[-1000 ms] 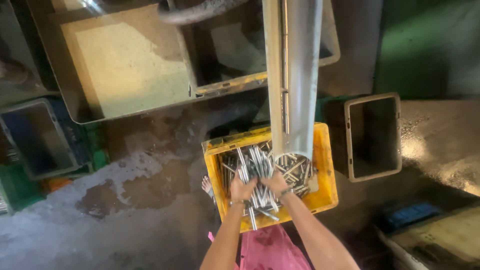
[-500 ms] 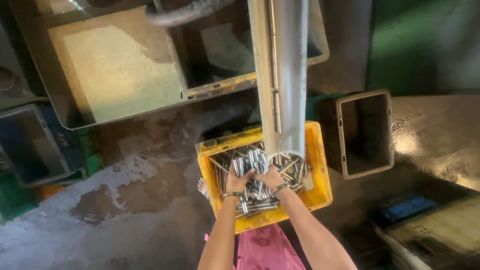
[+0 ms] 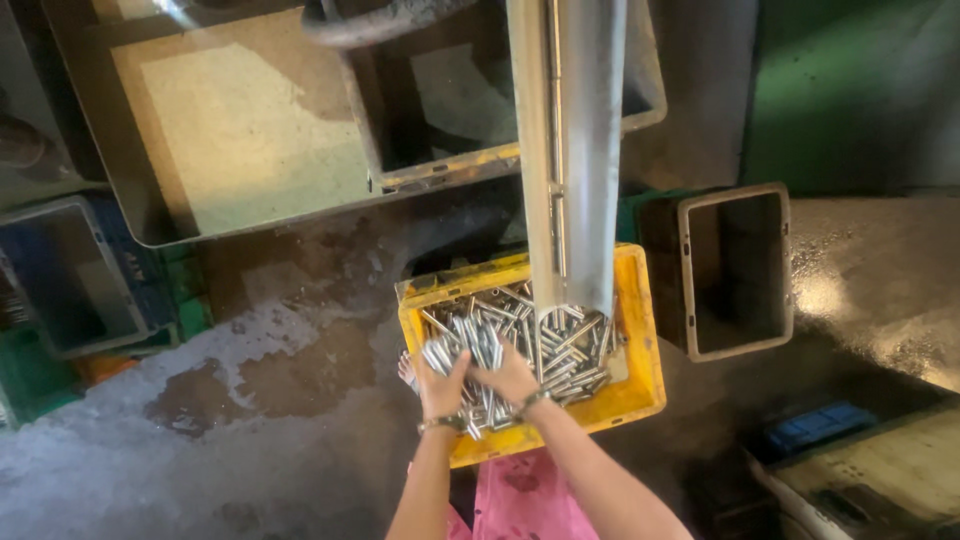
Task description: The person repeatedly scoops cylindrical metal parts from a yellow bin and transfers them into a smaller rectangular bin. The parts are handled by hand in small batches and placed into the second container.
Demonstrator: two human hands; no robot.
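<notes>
Hands low in frame centre: left hand [image 3: 438,385] and right hand [image 3: 512,378] curled together around a bundle of metal rods [image 3: 482,352]. Rods heaped in yellow crate [image 3: 640,340] on wet floor [image 3: 250,440], beneath grey chute [image 3: 575,150].

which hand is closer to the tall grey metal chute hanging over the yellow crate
Right. The right hand lies on the shiny metal rods just below-left of the grey metal chute; the left hand sits farther left, by the yellow plastic crate edge.
</notes>
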